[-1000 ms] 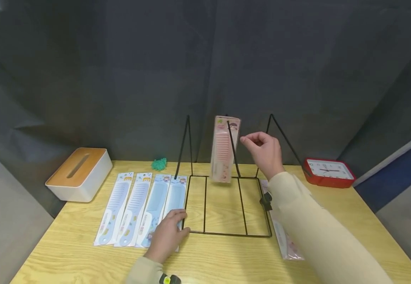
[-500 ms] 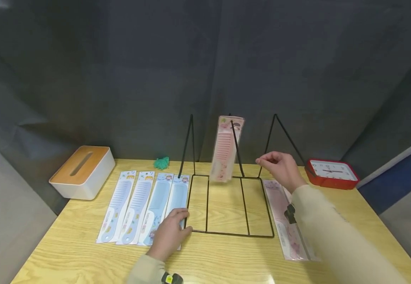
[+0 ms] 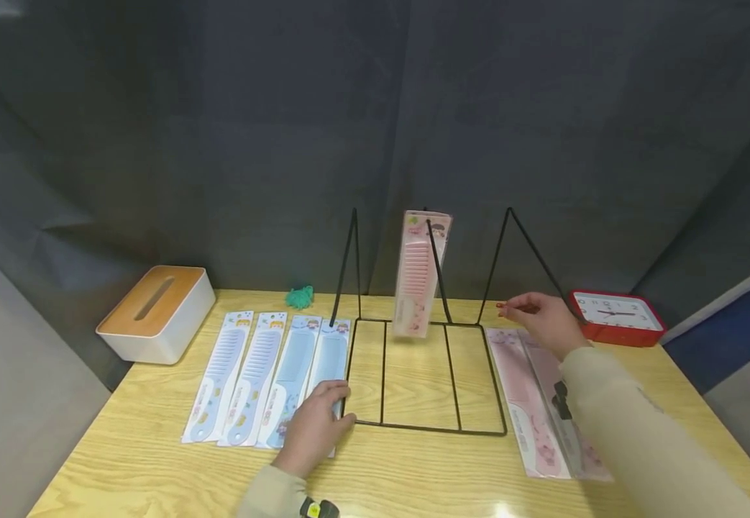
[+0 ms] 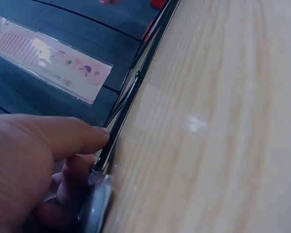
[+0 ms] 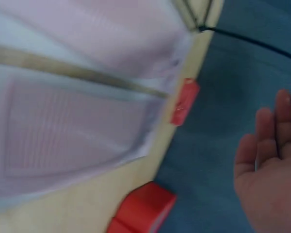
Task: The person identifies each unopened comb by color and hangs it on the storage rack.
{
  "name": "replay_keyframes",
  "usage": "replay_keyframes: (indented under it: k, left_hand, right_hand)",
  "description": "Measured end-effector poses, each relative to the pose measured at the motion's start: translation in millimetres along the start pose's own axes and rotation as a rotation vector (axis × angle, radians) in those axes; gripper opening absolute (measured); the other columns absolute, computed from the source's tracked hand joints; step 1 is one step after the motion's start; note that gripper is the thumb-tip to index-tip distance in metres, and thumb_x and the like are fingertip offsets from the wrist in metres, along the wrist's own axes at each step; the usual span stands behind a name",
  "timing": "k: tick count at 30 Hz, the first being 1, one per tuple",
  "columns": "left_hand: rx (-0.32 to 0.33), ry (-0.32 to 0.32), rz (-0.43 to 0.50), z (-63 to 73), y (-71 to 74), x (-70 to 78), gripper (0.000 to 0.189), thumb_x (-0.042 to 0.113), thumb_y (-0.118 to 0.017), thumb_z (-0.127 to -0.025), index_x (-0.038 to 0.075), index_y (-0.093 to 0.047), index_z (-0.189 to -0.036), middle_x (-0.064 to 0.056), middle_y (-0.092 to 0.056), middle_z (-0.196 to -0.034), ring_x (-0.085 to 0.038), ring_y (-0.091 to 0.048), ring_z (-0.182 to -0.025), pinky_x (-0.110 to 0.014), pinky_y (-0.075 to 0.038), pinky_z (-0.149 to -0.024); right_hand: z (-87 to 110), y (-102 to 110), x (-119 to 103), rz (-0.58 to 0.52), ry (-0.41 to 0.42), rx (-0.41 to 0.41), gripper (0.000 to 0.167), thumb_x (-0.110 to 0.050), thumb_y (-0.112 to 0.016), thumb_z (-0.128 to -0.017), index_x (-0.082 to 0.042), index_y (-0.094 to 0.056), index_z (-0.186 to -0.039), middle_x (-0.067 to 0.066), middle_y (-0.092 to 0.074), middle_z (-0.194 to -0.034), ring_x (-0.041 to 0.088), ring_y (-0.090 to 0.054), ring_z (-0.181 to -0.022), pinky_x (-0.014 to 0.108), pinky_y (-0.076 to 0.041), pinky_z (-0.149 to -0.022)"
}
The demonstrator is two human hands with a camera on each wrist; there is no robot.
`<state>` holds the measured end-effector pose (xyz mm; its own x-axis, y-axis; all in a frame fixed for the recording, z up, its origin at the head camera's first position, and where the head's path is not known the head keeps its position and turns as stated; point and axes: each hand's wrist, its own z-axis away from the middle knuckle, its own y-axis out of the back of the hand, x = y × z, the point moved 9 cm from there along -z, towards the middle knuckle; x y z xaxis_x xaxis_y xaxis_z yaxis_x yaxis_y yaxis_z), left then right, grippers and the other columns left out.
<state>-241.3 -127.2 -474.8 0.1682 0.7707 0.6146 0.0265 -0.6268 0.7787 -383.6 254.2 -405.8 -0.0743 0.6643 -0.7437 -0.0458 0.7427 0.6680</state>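
My left hand (image 3: pixel 315 426) grips the left front corner of a black wire display rack (image 3: pixel 421 429), with the thumb against the wire in the left wrist view. On the rack's middle hook hangs a packaged pink comb (image 3: pixel 415 277), also visible as a pink comb (image 4: pixel 51 60) in the left wrist view. My right hand (image 3: pixel 546 324) hovers over two packaged pink combs (image 3: pixel 530 410) lying right of the rack, and holds nothing. In the right wrist view its fingers (image 5: pixel 265 133) look loosely extended. A small red object (image 5: pixel 185 101) lies near them at the table's back edge.
Several packaged blue combs (image 3: pixel 270 388) lie in a row left of the rack. A tissue box (image 3: pixel 170 327) with a wooden lid stands at the back left, near a green tangle (image 3: pixel 300 298). A red clock (image 3: pixel 617 316) sits at the back right, before a dark backdrop (image 3: pixel 252 144).
My right hand has moved right and down, away from the hanging comb, to above the pink combs on the table. The left hand stays at the rack's corner.
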Motion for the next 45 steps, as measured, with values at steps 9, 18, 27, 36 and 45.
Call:
replay_keyframes:
  k: [9,18,27,36,45]
  left_hand:
    - [-0.002,-0.003,0.008,0.1,-2.8,3.0,0.045,0.018,-0.079,-0.085,0.001,-0.067,-0.125,-0.005,-0.058,-0.137,0.001,-0.052,-0.067,-0.025,-0.049,-0.066]
    - [-0.014,0.018,0.010,1.4,-3.5,-0.6,0.046,0.021,-0.078,-0.086,0.002,-0.066,-0.127,-0.004,-0.057,-0.139,0.002,-0.050,-0.066,-0.024,-0.049,-0.066]
    - [-0.018,0.032,0.049,3.1,-1.5,-2.3,0.047,0.020,-0.077,-0.087,0.002,-0.065,-0.128,-0.004,-0.056,-0.140,0.001,-0.052,-0.068,-0.022,-0.048,-0.064]
    - [-0.015,0.015,0.028,0.9,-1.9,0.6,0.045,0.021,-0.077,-0.087,0.002,-0.066,-0.127,-0.003,-0.057,-0.139,0.002,-0.052,-0.068,-0.022,-0.048,-0.064]
    - [-0.013,0.010,0.030,-1.2,-0.3,1.8,0.046,0.020,-0.077,-0.087,0.002,-0.066,-0.127,-0.004,-0.057,-0.140,0.002,-0.051,-0.066,-0.022,-0.047,-0.063]
  right_hand:
    - [-3.2,-1,70,0.115,-0.150,0.020,0.071,-0.058,-0.056,-0.097,0.002,-0.054,-0.135,0.028,-0.053,-0.136,0.045,-0.051,-0.119,0.061,-0.044,-0.096]
    - [-4.4,1,115,0.236,-0.237,-0.033,0.096,-0.064,-0.059,-0.091,0.007,-0.034,-0.150,0.035,-0.042,-0.146,0.051,-0.042,-0.130,0.066,-0.035,-0.104]
    - [-5.2,0,116,0.398,-0.259,-0.053,0.097,-0.064,-0.065,-0.085,0.007,-0.040,-0.145,0.039,-0.040,-0.140,0.059,-0.035,-0.123,0.073,-0.036,-0.090]
    - [-11.5,6,130,0.359,-0.273,-0.119,0.096,-0.059,-0.068,-0.086,0.015,-0.040,-0.140,0.039,-0.042,-0.140,0.055,-0.043,-0.124,0.065,-0.036,-0.103]
    - [-2.3,11,138,0.098,-0.522,-0.012,0.084,-0.042,-0.079,-0.084,0.008,-0.039,-0.138,0.030,-0.050,-0.130,0.041,-0.054,-0.106,0.054,-0.046,-0.094]
